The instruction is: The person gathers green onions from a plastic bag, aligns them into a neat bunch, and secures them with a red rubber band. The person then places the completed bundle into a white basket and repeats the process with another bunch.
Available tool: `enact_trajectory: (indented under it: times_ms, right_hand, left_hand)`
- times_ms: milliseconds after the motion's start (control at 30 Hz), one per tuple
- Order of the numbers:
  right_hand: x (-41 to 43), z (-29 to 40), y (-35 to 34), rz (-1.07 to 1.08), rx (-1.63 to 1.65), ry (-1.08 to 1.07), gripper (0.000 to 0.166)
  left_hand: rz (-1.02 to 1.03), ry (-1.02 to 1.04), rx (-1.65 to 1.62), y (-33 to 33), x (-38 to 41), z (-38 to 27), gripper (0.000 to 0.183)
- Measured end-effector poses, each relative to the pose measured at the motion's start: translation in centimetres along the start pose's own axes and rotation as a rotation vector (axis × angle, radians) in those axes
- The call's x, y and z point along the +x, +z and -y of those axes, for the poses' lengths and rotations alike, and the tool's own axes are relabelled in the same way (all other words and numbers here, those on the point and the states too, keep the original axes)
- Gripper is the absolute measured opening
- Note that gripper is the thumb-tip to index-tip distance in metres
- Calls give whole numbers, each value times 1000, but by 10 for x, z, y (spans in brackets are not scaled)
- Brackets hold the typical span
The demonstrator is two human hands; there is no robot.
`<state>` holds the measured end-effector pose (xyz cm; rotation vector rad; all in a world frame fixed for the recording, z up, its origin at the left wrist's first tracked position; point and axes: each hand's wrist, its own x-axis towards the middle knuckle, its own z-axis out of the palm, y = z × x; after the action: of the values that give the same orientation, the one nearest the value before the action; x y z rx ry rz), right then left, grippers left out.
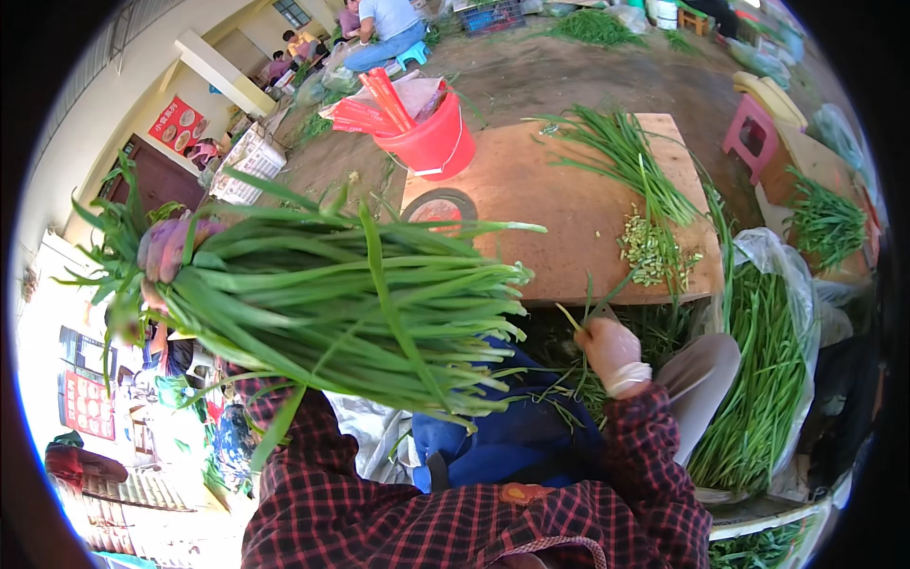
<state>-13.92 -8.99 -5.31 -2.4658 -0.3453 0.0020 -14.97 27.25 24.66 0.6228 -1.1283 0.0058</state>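
My left hand (170, 252), its fingers stained purple, grips a thick bunch of long green leaf stalks (334, 291), probably garlic chives. The bunch lies sideways in the air, leafy tips to the left and pale cut ends to the right. Over my lap, near the front edge of the wooden board (540, 206), my right hand (613, 348) is closed around a few loose green leaves (571, 318). A white band circles that wrist. On the board's right side lie a smaller bundle of stalks (640, 156) and a heap of short cut ends (654, 249).
A red bucket (434, 139) holding red printed strips stands at the board's far left, near a grey ring (441, 206). To my right is a plastic-lined container of green stalks (753, 370). A pink stool (753, 135) stands beyond. People sit working in the background.
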Motion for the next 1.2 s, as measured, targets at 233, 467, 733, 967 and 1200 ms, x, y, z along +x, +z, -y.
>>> enact_trajectory:
  times_ms: [233, 467, 733, 967, 1200]
  right_hand:
    - [79, 56, -65, -2, 1027, -120, 46]
    - [24, 89, -2, 762, 1406, -375, 35]
    - [-49, 62, -12, 690, 1460, -112, 23]
    - [-87, 36, -39, 530, 1018, 228, 20]
    - [-28, 15, -63, 267, -57, -18, 45]
  left_hand:
    - [12, -17, 62, 0, 5, -2, 18]
    - [-13, -30, 100, 2, 19, 0, 17]
    - [-43, -21, 185, 3, 19, -5, 17]
    - [-89, -5, 287, -4, 25, 2, 19]
    - [-264, -33, 1010, -25, 40, 26, 20]
